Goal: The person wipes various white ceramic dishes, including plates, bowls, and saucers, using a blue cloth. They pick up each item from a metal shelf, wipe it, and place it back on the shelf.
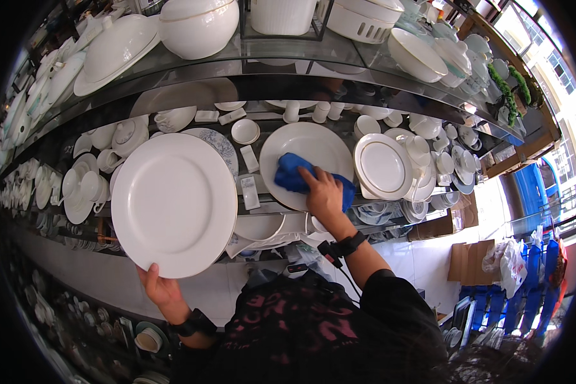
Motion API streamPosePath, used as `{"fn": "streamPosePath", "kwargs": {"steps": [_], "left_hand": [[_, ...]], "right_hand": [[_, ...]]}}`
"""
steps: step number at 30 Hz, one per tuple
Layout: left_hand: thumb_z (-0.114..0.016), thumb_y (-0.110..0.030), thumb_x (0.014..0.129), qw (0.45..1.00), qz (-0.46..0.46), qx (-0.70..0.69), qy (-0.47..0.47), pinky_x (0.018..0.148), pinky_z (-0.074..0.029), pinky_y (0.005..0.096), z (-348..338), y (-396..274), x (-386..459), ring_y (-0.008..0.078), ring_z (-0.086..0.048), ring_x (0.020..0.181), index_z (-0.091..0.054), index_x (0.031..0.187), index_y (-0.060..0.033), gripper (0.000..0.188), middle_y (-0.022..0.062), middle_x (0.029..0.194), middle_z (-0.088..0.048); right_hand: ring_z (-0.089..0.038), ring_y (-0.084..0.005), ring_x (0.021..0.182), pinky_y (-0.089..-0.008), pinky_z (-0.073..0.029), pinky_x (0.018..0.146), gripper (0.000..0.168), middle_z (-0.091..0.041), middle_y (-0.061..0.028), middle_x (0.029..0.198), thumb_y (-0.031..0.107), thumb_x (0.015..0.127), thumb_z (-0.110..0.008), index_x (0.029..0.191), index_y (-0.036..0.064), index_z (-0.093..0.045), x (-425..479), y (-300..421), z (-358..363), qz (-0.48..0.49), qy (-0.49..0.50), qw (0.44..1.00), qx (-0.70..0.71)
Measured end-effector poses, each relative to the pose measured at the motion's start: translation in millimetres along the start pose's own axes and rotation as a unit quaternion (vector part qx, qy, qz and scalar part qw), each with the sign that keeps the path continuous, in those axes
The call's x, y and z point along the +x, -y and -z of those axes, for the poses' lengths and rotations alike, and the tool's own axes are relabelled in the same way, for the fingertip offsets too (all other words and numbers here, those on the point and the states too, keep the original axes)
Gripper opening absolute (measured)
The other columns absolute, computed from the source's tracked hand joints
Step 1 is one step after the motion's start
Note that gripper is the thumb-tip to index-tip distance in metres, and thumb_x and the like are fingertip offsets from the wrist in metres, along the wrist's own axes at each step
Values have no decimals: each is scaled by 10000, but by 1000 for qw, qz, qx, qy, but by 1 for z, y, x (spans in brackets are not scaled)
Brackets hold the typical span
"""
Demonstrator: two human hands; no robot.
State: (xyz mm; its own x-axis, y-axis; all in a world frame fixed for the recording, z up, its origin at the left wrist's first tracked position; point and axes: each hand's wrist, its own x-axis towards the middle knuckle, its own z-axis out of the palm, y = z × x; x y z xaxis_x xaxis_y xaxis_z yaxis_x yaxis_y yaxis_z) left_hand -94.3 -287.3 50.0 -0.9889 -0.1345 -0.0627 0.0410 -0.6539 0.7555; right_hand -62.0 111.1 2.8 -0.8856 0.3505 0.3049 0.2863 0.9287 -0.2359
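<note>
My left hand [162, 290] grips the lower rim of a large white dinner plate [173, 206], its thumb on the front and its face turned up to me. My right hand [325, 192] presses a crumpled blue cloth [293, 175] onto a second large white plate [307, 139], which rests on the middle shelf. Part of the cloth hangs past that plate's lower right rim. Just right of it lies a smaller white plate with a gold-coloured ring [383, 165]. A blue-patterned plate [216, 144] is partly hidden behind the plate in my left hand.
An upper glass shelf [350, 50] holds a lidded white tureen [199, 29] and a white oval bowl [417, 55]. Cups and saucers crowd both ends of the middle shelf. Small rectangular dishes [250, 192] lie between the large plates. A cardboard box [470, 261] stands at right.
</note>
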Motion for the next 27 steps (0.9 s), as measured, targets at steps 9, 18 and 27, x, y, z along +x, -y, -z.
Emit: {"fn": "streamPosePath", "kwargs": {"steps": [9, 18, 27], "left_hand": [[-547, 12, 768, 1000, 6, 19, 17, 1058, -392, 434, 4, 6, -4, 322, -457, 1248, -313, 1424, 46, 697, 201, 1356, -451], [-542, 19, 774, 999, 6, 16, 32, 1068, -378, 447, 11, 6, -5, 323, -458, 1252, -319, 1426, 35, 689, 189, 1360, -456], [-540, 39, 783, 999, 17, -3, 41, 1075, -363, 436, 10, 6, -8, 318, -450, 1266, -292, 1431, 36, 694, 192, 1380, -439]], "right_hand": [[-534, -322, 1111, -523, -431, 884, 583, -539, -125, 1172, 34, 767, -551, 1308, 248, -528, 62, 6, -32, -35, -19, 999, -13], [-557, -331, 1080, -505, -447, 860, 591, -571, -120, 1167, 16, 771, -523, 1323, 228, -527, 68, -40, -22, -49, -34, 998, 19], [-454, -368, 1225, -622, -373, 958, 650, -477, -155, 1307, 120, 777, -609, 1387, 265, -438, 79, -10, -12, -99, 39, 992, -67]]}}
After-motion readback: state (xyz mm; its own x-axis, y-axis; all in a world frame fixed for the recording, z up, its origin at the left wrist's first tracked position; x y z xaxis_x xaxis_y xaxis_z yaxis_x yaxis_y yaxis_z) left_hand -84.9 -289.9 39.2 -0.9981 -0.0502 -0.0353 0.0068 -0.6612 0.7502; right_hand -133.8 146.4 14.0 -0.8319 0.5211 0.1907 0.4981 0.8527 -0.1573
